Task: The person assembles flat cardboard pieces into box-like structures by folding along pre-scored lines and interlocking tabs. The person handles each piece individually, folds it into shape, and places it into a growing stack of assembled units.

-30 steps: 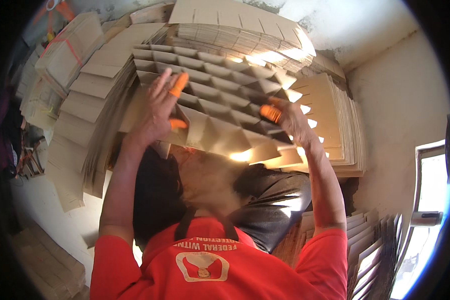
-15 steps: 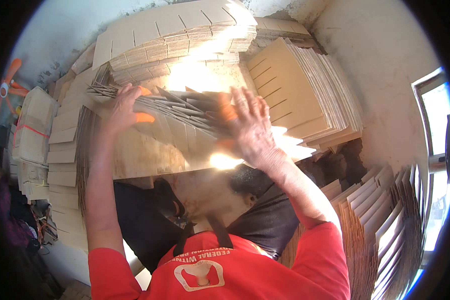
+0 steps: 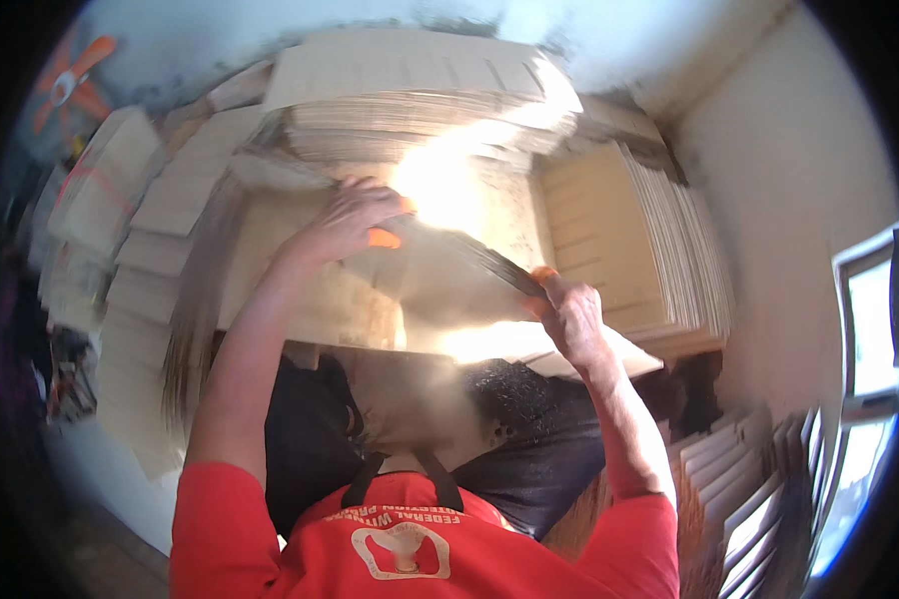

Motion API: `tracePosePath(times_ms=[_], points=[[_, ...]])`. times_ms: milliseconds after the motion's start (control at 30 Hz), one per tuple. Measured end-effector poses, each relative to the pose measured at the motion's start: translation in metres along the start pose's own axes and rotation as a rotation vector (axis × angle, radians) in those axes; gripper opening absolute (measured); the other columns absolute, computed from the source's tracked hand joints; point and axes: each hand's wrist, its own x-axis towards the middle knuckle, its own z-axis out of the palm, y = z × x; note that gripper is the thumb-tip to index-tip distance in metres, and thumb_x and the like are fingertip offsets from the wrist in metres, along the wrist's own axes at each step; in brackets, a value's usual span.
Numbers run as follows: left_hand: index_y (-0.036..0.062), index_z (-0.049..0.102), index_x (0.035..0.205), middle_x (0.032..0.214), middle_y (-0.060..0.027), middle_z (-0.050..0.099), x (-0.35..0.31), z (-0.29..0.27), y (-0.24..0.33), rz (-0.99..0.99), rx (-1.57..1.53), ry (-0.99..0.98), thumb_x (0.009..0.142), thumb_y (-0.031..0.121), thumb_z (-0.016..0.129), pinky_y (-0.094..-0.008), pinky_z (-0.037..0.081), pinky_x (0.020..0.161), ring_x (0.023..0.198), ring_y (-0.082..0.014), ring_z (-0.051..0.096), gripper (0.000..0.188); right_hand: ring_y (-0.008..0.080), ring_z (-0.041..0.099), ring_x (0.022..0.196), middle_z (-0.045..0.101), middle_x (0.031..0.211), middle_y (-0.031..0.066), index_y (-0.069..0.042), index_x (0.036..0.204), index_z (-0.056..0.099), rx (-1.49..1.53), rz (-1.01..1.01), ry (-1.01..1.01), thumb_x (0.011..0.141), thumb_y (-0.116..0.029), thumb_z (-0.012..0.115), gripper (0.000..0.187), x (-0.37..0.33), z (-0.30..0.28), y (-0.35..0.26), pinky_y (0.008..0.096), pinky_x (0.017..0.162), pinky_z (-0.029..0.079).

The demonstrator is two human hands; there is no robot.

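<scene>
Left hand is grasping the upper-left end of a flattened cardboard divider, fingers curling over the top edge, thumb pressing on the near face. Right hand is gripping the right end, partly closed, with finger and thumb pinching near the corner. Both hands are wearing orange finger covers. Divider is sitting between the hands, over the middle of the wooden tabletop, tilting, its layered top edge sloping down to the right. Blur is hiding whether its lower edge is touching the wood. A pale corner is jutting out beyond the right hand; can't tell if it's belonging to the divider.

Tabletop is showing left of the divider and, sunlit, behind it. Front table edge is running just above dark trousers. Slotted cardboard sheets are bounding the space: back stack, right stack, left stack.

More cardboard sheets are standing at lower right, near a bright window. Orange-bladed fan is showing at upper left, above a strapped pale bundle. Sunlight is glaring on the wood.
</scene>
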Motion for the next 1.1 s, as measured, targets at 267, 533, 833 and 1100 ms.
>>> tracePosePath(times_ms=[267,533,833,1100], points=[[0.0066,0.057,0.103,0.088,-0.0061,0.060,-0.035,-0.091,0.052,0.083,0.343,0.128,0.075,0.001,0.073,-0.0375,0.052,0.068,0.086,-0.0241,0.060,0.032,0.0301,0.066,0.100,0.068,0.112,0.0201,-0.003,0.123,0.060,-0.587,-0.327,0.438,0.082,-0.005,0.070,0.042,-0.018,-0.091,-0.104,0.0409,0.085,0.052],[0.0019,0.055,0.123,0.119,-0.0131,0.061,-0.075,-0.234,0.102,-0.032,0.870,0.656,0.076,-0.001,0.070,-0.0351,0.057,0.074,0.097,-0.0294,0.062,0.050,0.0306,0.051,0.130,0.054,0.138,0.0143,-0.004,0.135,0.051,-0.801,-0.330,0.710,0.095,-0.010,0.060,0.041,0.009,-0.125,-0.071,0.0522,0.109,0.036],[-0.0015,0.049,0.132,0.144,-0.0178,0.044,-0.242,-0.138,-0.071,-0.836,1.141,0.197,0.086,0.001,0.060,-0.0375,0.056,0.086,0.126,-0.0317,0.050,0.047,0.0273,0.055,0.116,0.059,0.122,0.0105,-0.005,0.127,0.057,-0.755,0.124,0.339,0.079,-0.007,0.070,0.051,-0.014,-0.043,0.119,0.0450,0.098,0.040],[0.0002,0.045,0.138,0.136,-0.0168,0.052,-0.237,-0.073,-0.058,-1.115,0.460,0.058,0.095,0.012,0.054,-0.0437,0.043,0.104,0.125,-0.0328,0.050,0.045,0.0350,0.054,0.112,0.058,0.125,0.0162,-0.003,0.123,0.059,-0.517,0.136,0.403,0.092,-0.025,0.058,0.038,-0.051,-0.024,0.229,0.0490,0.092,0.043]])
